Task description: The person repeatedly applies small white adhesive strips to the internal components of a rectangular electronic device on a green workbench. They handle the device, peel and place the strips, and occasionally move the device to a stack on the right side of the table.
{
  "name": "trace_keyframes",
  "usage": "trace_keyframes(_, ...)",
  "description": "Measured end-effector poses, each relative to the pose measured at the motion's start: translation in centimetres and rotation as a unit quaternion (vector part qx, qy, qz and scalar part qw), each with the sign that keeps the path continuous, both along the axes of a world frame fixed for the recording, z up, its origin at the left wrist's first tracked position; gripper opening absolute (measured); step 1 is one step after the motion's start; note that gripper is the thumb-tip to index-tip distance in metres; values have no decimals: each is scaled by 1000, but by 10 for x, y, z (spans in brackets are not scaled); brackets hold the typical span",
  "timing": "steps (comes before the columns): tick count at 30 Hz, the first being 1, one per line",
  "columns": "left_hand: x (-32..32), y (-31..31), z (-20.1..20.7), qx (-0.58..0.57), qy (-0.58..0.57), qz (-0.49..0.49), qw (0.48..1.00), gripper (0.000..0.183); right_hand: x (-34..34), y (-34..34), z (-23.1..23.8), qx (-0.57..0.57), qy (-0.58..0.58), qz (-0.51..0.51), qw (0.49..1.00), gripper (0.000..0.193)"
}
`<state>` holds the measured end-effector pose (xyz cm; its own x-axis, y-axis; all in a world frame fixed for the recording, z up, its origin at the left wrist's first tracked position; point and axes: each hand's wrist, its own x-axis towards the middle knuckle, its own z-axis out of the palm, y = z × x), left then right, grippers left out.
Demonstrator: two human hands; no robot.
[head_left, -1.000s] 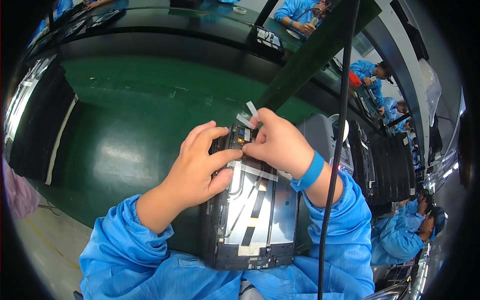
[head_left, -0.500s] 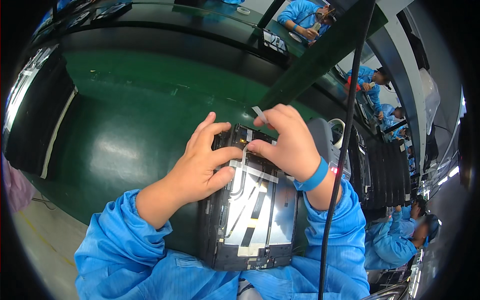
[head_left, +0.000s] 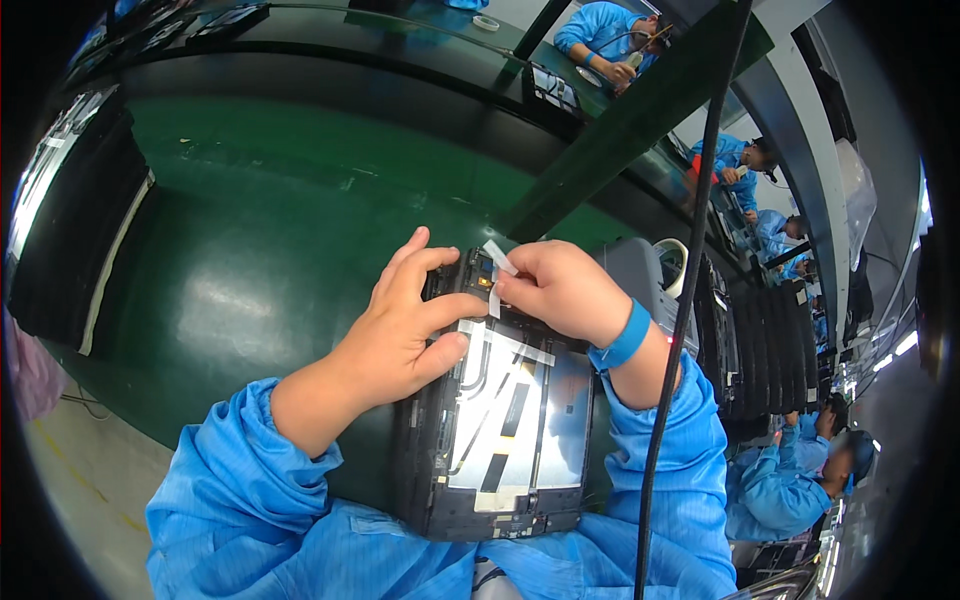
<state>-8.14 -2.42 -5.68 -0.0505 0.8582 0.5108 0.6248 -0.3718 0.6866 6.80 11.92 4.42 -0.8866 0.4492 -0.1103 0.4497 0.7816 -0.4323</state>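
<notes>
An opened tablet-like device (head_left: pixel 570 400) lies before me, its silvery inner plate and dark frame showing. It appears to rest on other flat dark units. My left hand (head_left: pixel 395 330) is open at its upper left edge, fingers spread, the index fingertip touching the device near a whitish tape strip (head_left: pixel 494 304). Over the device's top end, my right hand (head_left: pixel 570 290) is closed, thumb and index finger pinching a short piece of pale tape (head_left: pixel 499 257) whose free end sticks out up and left. Another strip of tape (head_left: pixel 535 352) crosses the silvery plate.
A padded black stack (head_left: pixel 85 230) stands left on the green table (head_left: pixel 240 240). To the right are a grey tape dispenser (head_left: pixel 640 270) and a row of dark units (head_left: pixel 760 340). A black cable (head_left: pixel 690 290) hangs in front. Co-workers (head_left: pixel 610 35) in blue work beyond.
My right hand has come down and left toward the device's top, bringing the pinched tape over its top end. My left hand has stayed nearly in place.
</notes>
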Motion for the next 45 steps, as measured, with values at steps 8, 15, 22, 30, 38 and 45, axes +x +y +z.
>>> trace_keyframes(8, 0, -1, 2, -11, -3, -11, 1000, 31, -6, -1, -2, -7, -14, -62, 998, 28)
trace_keyframes(15, 0, -2, -1, -12, -5, 2, 1000, 34, -5, -16, 13, 64, -62, -181, 979, 26)
trace_keyframes(22, 1, -2, 0, -9, -1, -10, 1000, 37, 30, -40, -28, 6, 236, -5, 972, 27)
trace_keyframes(30, 1, -3, 5, 63, 82, 27, 994, 35, 45, -73, -15, 229, 96, 119, 961, 48)
trace_keyframes(38, 42, -37, 69, 183, 132, -42, 973, 29, 84, -100, 2, 210, 189, 127, 951, 25)
trace_keyframes(45, 74, -25, 95, 198, 143, -105, 964, 20, 133, -102, -5, 90, 340, -36, 936, 24)
